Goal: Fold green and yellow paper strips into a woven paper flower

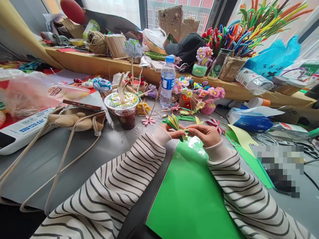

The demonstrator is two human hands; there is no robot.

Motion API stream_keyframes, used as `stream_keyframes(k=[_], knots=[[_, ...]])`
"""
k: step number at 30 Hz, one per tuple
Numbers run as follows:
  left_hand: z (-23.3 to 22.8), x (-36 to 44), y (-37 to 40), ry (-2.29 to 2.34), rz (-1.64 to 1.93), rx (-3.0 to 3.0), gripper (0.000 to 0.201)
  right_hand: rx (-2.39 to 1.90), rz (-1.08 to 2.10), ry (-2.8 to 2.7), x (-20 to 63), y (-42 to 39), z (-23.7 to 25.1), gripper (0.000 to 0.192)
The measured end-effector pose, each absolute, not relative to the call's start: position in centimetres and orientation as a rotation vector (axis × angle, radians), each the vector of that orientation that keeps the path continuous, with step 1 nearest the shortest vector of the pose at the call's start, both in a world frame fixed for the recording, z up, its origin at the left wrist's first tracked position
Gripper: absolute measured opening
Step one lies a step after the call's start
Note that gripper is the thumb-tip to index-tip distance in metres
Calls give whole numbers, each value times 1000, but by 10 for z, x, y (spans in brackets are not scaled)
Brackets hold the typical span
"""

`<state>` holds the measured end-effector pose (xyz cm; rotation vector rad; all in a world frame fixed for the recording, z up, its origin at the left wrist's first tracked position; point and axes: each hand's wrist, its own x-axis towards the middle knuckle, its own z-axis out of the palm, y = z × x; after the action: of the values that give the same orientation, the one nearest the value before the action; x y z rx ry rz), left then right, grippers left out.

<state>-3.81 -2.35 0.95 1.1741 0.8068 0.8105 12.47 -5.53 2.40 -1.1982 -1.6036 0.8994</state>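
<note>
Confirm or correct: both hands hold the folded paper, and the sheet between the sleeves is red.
Not red: the head view shows the sheet between the sleeves is green. The left hand and right hand do hold the folded paper.

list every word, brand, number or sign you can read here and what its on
"百" (probably), first character on the blue bag; the rest is unclear.
"+", a dark cross on the same bag.
Too small or blurred to read:
blue characters on the white box
red logo on the pink bag
label on the upright bottle
green logo on the jar
label on the lying bottle
lettering on the tissue pack
</note>
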Motion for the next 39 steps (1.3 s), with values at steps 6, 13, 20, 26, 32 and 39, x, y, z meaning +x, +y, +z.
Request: stream_keyframes(k=[6,13,20,26,32,39], knots=[[11,-36,-26,863,880,1105,44,-1132,1091,-1633,124,-55,24,21],[8,-39,-23,724,692,1186,41,-1112,956,-1632,127,-57,25,15],[8,-39,-25,676,719,1193,44,-1032,934,-1667,131,-56,27,10],[6,-37,-27,599,856,1265,36,-1006,940,-1653,132,-55,27,10],[2,-36,-28,595,878,1330,40,-1013,948,-1653,135,-53,26,10],[8,-37,-29,641,860,1272,42,-1024,978,-1615,133,-54,27,12]])
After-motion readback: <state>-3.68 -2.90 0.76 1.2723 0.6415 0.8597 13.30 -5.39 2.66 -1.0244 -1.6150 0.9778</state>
